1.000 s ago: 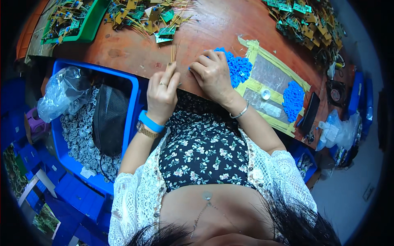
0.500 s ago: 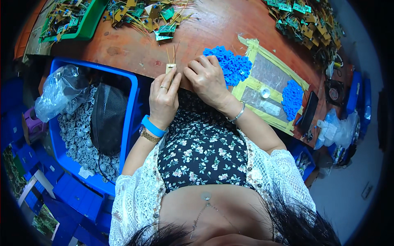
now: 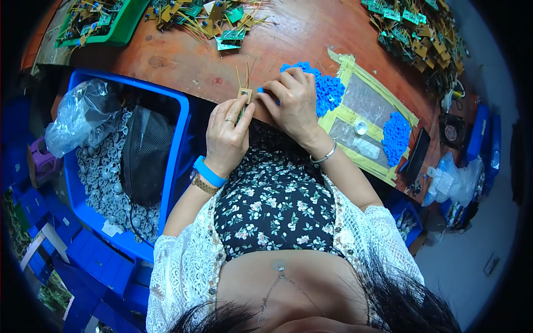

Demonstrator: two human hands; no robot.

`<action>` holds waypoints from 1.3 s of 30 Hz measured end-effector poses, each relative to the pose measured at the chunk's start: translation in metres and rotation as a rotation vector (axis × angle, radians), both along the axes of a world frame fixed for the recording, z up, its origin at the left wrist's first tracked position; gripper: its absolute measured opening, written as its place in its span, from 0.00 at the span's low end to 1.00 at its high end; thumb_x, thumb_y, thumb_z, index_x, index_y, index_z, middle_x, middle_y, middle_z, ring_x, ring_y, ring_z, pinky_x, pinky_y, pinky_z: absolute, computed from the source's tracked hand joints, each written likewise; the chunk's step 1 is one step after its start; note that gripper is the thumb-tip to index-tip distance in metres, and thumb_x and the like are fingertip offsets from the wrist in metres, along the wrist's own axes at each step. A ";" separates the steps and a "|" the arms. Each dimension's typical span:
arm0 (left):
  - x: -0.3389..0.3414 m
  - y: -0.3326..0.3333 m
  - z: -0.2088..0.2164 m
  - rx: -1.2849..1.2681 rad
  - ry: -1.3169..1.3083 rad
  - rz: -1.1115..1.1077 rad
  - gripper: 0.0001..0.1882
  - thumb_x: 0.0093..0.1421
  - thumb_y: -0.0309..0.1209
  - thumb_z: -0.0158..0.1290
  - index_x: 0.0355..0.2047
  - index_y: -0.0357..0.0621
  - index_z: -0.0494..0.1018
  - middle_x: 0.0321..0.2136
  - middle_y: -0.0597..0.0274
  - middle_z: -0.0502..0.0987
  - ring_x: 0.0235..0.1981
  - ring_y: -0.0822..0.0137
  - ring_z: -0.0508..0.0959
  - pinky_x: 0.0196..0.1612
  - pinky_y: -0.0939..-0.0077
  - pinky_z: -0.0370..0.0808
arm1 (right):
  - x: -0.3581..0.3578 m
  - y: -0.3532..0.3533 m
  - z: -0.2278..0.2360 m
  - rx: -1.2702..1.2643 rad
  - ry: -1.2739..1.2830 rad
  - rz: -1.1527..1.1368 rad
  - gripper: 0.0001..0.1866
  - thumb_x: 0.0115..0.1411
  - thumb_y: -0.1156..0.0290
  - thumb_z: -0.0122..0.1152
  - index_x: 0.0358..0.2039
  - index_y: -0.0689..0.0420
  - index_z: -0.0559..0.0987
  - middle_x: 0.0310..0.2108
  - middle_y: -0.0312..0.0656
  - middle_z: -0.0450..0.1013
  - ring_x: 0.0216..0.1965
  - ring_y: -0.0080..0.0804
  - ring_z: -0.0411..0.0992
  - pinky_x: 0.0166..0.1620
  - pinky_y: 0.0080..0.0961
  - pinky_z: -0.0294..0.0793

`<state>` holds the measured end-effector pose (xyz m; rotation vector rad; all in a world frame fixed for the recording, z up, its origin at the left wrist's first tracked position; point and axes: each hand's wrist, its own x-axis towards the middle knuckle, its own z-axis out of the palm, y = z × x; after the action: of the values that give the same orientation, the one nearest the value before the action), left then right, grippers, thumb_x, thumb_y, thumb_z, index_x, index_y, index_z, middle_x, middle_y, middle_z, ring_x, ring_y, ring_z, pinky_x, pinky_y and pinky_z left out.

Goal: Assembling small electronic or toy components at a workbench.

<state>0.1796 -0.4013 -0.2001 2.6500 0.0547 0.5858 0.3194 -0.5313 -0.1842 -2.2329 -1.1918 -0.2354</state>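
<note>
Near the table's front edge, my left hand (image 3: 227, 127) pinches a small tan circuit board (image 3: 245, 94) between thumb and fingers. Thin yellow and brown wires stick up from the board's far end, and its middle has a dark slot or part. Just to its right, my right hand (image 3: 293, 105) is closed in a pinch on a small blue plastic piece (image 3: 260, 89), which shows at the fingertips, close to the board but apart from it. Behind that hand lies a heap of the same blue pieces (image 3: 328, 94), partly hidden by the fingers.
Wired circuit boards lie in a heap (image 3: 230, 36) at the back, in a green tray (image 3: 125, 28) and in a pile (image 3: 422, 41) at far right. Yellow tape (image 3: 345, 72) frames a clear sheet with a second blue pile (image 3: 395, 139). A blue bin (image 3: 180, 127) of grey parts stands left.
My left hand has shifted slightly right with the board, which now tilts more. My right hand has moved right, and a blue piece now shows at its fingertips.
</note>
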 end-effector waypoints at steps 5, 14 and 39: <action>-0.001 -0.006 0.001 0.055 0.027 -0.020 0.21 0.53 0.20 0.55 0.49 0.35 0.78 0.54 0.50 0.75 0.56 0.51 0.73 0.62 0.53 0.69 | 0.001 0.000 -0.007 -0.010 -0.047 -0.010 0.06 0.50 0.68 0.72 0.28 0.53 0.83 0.29 0.36 0.73 0.41 0.36 0.71 0.46 0.37 0.64; -0.002 -0.009 0.001 0.082 0.075 -0.027 0.24 0.54 0.18 0.54 0.54 0.36 0.75 0.56 0.49 0.72 0.59 0.49 0.72 0.64 0.53 0.67 | 0.000 0.004 -0.006 0.014 -0.010 0.021 0.07 0.49 0.68 0.72 0.28 0.53 0.83 0.29 0.36 0.74 0.40 0.37 0.71 0.46 0.37 0.64; 0.000 -0.017 0.006 0.261 0.111 -0.045 0.20 0.55 0.24 0.52 0.48 0.26 0.76 0.53 0.42 0.75 0.58 0.49 0.73 0.65 0.55 0.68 | -0.003 0.026 0.001 0.033 0.277 0.046 0.09 0.50 0.72 0.71 0.23 0.61 0.78 0.25 0.44 0.74 0.33 0.45 0.71 0.36 0.38 0.72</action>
<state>0.1795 -0.4185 -0.1945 2.9267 -0.0525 0.4580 0.3168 -0.5051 -0.1828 -2.1242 -1.0782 0.0710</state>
